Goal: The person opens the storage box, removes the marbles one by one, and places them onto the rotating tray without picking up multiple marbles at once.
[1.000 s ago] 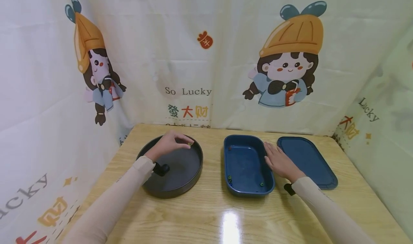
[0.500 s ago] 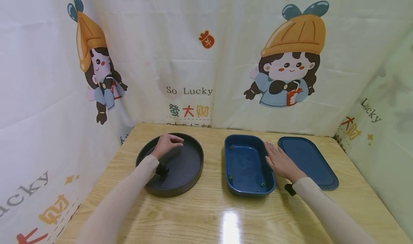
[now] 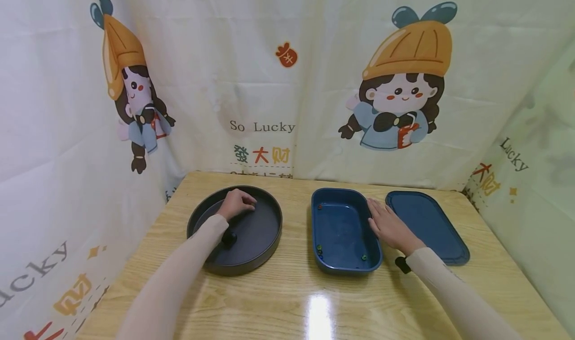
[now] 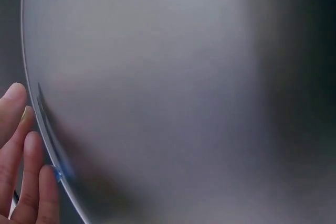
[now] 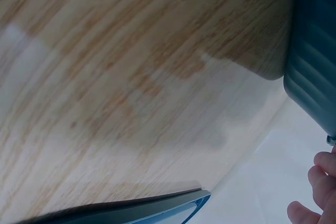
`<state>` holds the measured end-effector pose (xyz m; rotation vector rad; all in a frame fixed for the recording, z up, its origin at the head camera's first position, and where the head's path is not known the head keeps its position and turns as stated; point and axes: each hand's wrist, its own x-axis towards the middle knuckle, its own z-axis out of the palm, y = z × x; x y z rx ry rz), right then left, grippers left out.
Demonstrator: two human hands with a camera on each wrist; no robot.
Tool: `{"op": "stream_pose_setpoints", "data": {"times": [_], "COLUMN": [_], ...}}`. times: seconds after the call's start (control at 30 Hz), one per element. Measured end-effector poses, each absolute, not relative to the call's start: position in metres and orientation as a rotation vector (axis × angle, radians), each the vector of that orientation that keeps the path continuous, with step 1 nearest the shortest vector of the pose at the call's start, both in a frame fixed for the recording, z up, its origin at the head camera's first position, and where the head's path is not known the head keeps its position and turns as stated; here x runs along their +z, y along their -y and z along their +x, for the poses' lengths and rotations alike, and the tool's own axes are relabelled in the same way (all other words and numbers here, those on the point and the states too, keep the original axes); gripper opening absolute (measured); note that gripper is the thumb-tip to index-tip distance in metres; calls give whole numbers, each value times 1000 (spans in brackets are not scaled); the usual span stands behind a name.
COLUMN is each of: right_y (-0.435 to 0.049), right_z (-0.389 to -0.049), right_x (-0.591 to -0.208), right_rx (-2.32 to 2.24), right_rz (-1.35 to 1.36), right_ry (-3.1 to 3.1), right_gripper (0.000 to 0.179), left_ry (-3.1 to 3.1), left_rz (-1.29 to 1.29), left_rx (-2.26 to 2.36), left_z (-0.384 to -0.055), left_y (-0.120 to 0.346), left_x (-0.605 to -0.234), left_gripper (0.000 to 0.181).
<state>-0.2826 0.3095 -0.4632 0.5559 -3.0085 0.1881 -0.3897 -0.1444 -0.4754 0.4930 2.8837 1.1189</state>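
Observation:
My left hand (image 3: 235,203) is down inside a round dark grey pan (image 3: 269,250). In the left wrist view its fingertips lie close along the line where the pan's floor meets the wall, and no object shows between thumb and forefinger. A tiny shiny blue piece (image 4: 58,173) shows just beyond the nearest fingertip. My right hand (image 3: 391,225) lies with straight fingers along the right rim of a deep blue rectangular box (image 3: 343,230). Inside the box are several tiny bead-like pieces, among them a red one (image 3: 320,207) and a green one (image 3: 364,257).
A flat blue lid (image 3: 427,225) lies right of the box, partly behind the right hand. Everything stands on a light wooden table (image 3: 251,305). A printed cream curtain (image 3: 251,80) closes off the back and both sides.
My left hand has moved left from the pan's far right side, pinching a tiny yellow-green piece, then down into the pan; that piece no longer shows. My right hand stays on the box.

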Motion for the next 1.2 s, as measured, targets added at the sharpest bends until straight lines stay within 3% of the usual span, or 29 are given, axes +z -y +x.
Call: {"op": "stream_pose_setpoints", "data": {"times": [1.2], "right_y": [-308], "right_z": [-282], "right_x": [-461], "right_rx": [173], "right_rz": [561], "right_ry": [3011], "right_gripper": [57], "left_ry": [-2789], "left_rz": [476], "left_rx": [1057], "left_z": [-393], "left_y": [143], "left_x": [-461], "left_gripper": [21]}}
